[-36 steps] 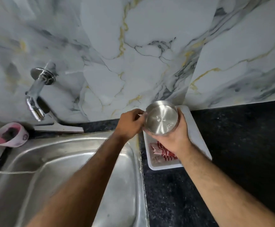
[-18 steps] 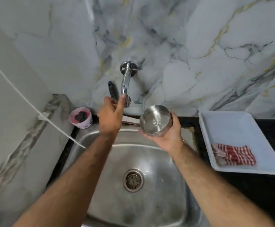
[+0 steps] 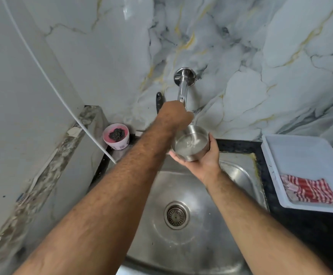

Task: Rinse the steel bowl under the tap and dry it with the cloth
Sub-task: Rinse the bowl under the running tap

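The small steel bowl [image 3: 189, 142] sits upright in my right hand [image 3: 201, 160], held from below over the back of the steel sink [image 3: 235, 175]. Water lies in the bowl and its surface is rippling. My left hand [image 3: 174, 115] is closed around the end of the chrome wall tap [image 3: 183, 82], right above the bowl, and hides the tap's handle and spout. The red and white striped cloth [image 3: 306, 190] lies crumpled in the white tray [image 3: 300, 153] on the counter at the right.
A pink cup [image 3: 116, 138] holding a dark scrubber stands at the sink's back left corner. A black handle [image 3: 158, 100] leans on the marble wall behind my left hand. The drain [image 3: 176, 215] is mid-sink. A white cord [image 3: 48, 80] crosses the left wall.
My left hand has gone from open beside the tap to closed on it. My right hand has brought the bowl under the tap, and water now lies in it.
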Demonstrator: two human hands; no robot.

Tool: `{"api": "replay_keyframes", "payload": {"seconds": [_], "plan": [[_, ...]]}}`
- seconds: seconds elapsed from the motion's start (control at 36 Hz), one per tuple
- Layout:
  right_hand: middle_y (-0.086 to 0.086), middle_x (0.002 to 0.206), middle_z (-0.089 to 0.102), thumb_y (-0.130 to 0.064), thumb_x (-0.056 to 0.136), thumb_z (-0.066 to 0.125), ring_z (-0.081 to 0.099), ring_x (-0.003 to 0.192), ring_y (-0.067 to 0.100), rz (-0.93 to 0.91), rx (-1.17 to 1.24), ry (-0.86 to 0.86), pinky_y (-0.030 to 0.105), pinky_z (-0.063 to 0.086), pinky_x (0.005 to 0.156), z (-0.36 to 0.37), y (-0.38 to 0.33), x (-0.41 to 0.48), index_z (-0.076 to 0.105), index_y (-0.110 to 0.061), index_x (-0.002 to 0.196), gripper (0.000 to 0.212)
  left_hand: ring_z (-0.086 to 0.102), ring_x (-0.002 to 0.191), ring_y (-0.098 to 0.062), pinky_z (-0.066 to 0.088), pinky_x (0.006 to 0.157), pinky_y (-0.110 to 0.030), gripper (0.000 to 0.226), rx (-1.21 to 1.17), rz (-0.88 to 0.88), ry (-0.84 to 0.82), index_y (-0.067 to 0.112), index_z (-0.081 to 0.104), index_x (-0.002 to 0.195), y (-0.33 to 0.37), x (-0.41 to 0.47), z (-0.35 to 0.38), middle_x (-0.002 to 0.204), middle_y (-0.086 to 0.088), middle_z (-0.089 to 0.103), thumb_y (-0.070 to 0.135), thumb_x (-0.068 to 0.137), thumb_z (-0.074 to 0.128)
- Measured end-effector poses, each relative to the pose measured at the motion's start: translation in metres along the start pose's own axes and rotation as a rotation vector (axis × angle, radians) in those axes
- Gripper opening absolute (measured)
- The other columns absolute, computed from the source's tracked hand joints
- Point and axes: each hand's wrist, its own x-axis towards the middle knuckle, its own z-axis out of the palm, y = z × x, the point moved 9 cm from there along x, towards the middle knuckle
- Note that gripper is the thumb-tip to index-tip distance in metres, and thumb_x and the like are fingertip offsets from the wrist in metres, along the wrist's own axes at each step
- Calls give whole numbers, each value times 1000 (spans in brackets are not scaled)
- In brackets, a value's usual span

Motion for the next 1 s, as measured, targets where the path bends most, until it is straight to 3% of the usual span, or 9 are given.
{"api": "replay_keyframes", "payload": {"seconds": [0.06, 0.14, 0.25, 0.42, 0.56, 0.64, 0.83, 1.0], "plan": [[30, 131, 78, -65, 91, 72, 76, 118, 54, 5, -4, -41, 83, 52, 102, 5, 4, 2, 67, -12, 143, 74, 54, 60, -13, 47, 51, -26, 21, -39, 14, -31, 8, 60, 84, -4, 1, 0, 70, 0, 56, 27, 92, 58], [30, 137, 76, -66, 95, 66, 73, 123, 54, 25, -3, -85, 78, 57, 98, 10, 11, 6, 66, -11, 146, 75, 60, 62, -15, 53, 59, -28, 24, -86, 42, -67, 10, 65, 86, -8, 3, 0, 73, -1, 62, 31, 93, 57], [33, 148, 68, -69, 97, 61, 65, 135, 57, 67, 13, -121, 75, 58, 100, 14, 21, 11, 61, -8, 151, 81, 65, 63, -18, 51, 55, -26, 33, -96, 68, -89, 14, 64, 72, -12, 6, 0, 71, -1, 66, 36, 95, 60], [39, 140, 70, -66, 101, 57, 70, 124, 63, 103, 57, -183, 72, 61, 94, 22, 32, 18, 64, -2, 146, 79, 64, 50, -7, 39, 34, -13, 40, -146, 63, -103, 18, 64, 74, -21, 11, 1, 67, 4, 69, 54, 91, 68], [32, 142, 72, -65, 98, 63, 71, 127, 54, 42, 7, -200, 69, 59, 100, 26, 29, 25, 81, -3, 128, 72, 64, 71, 0, 44, 56, -18, 45, -313, 76, 0, 25, 66, 102, -33, 13, -5, 85, 12, 67, 56, 75, 85], [30, 141, 73, -65, 97, 65, 74, 125, 52, 3, 22, -174, 71, 59, 100, 28, 26, 29, 77, -6, 136, 72, 61, 71, 5, 40, 57, -14, 35, -337, 107, 23, 30, 69, 89, -33, 13, -4, 77, 16, 67, 54, 73, 87], [36, 122, 79, -63, 102, 55, 79, 106, 57, 23, 102, -107, 71, 64, 86, 26, 34, 34, 68, -6, 136, 68, 67, 66, -3, 48, 57, -19, 43, -406, 43, 45, 24, 68, 83, -39, 11, -4, 75, 10, 73, 56, 65, 92], [30, 126, 80, -67, 101, 56, 80, 107, 52, 43, 69, -58, 70, 64, 88, 14, 38, 36, 67, -10, 141, 71, 63, 67, -8, 51, 57, -29, 47, -271, 17, 205, 29, 52, 76, -32, -5, -5, 75, 10, 66, 65, 72, 81]]}}
